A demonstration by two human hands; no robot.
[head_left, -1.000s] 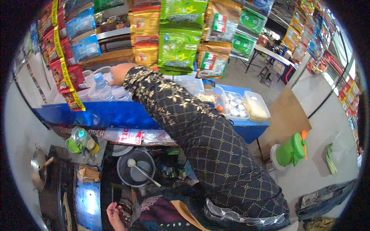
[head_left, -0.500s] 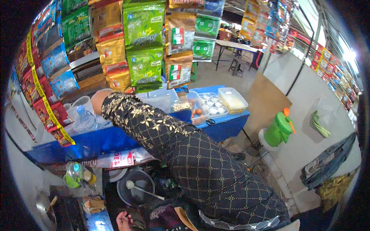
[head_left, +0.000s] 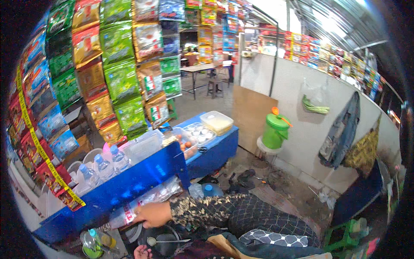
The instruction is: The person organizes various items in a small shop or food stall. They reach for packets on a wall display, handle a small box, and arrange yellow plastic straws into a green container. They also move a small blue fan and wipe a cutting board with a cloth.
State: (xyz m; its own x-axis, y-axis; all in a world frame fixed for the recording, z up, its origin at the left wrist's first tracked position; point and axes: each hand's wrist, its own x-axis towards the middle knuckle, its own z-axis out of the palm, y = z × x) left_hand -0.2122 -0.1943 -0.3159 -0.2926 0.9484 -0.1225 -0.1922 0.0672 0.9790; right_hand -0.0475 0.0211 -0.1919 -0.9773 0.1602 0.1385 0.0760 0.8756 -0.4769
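My right hand (head_left: 153,214), in a black sleeve with gold patterns, reaches across to the left below the blue counter (head_left: 116,183). Its fingers are bent downward at the clear plastic packaging (head_left: 123,217) with red print; whether they grip it is hidden. A dark round basin (head_left: 166,247) sits just beneath this hand, and a pale long-handled ladle (head_left: 170,241) lies across it. At the lower edge shows part of my left hand (head_left: 142,252), its fingers loosely curled and apart, with nothing visible in them.
Sachet strips (head_left: 120,77) hang over the counter. Water bottles (head_left: 103,166) stand in its tray, with tubs of eggs (head_left: 185,144) farther right. A green lidded bucket (head_left: 275,131) stands by the white wall. Bottles (head_left: 92,241) sit at lower left, a green stool (head_left: 347,233) at lower right.
My right hand has come back from the cups and bottles on the counter, down to the plastic packaging. The view has swung to the right. My left hand stays low.
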